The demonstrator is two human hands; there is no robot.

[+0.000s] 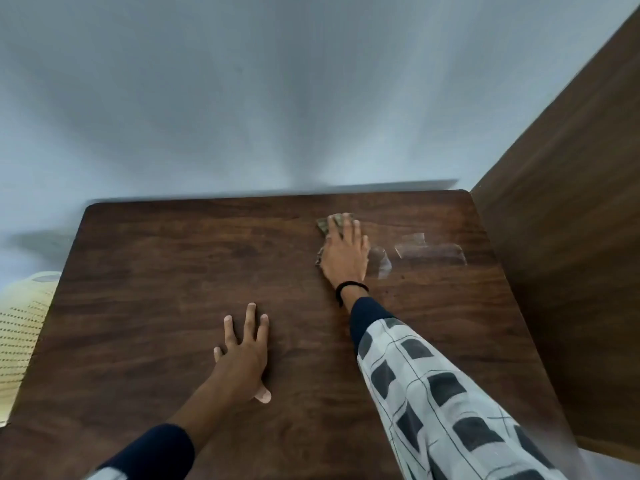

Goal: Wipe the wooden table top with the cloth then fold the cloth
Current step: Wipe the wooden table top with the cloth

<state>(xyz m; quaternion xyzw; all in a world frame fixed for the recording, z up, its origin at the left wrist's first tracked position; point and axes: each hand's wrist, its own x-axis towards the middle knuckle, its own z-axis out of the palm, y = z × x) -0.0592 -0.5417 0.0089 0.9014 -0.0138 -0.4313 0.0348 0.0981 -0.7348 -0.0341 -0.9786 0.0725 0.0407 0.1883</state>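
Observation:
A dark wooden table top (166,271) fills the lower part of the view. My right hand (346,252) lies flat on a small greenish-brown cloth (325,225) near the table's far right corner; most of the cloth is hidden under the palm and fingers. Pale wet streaks (429,252) shine on the wood just right of that hand. My left hand (242,355) rests palm down with fingers spread near the table's middle, holding nothing.
A grey-white wall (277,98) stands directly behind the table. A tall brown wooden panel (571,220) rises along the table's right side. A pale yellow perforated object (20,327) sits beside the left edge.

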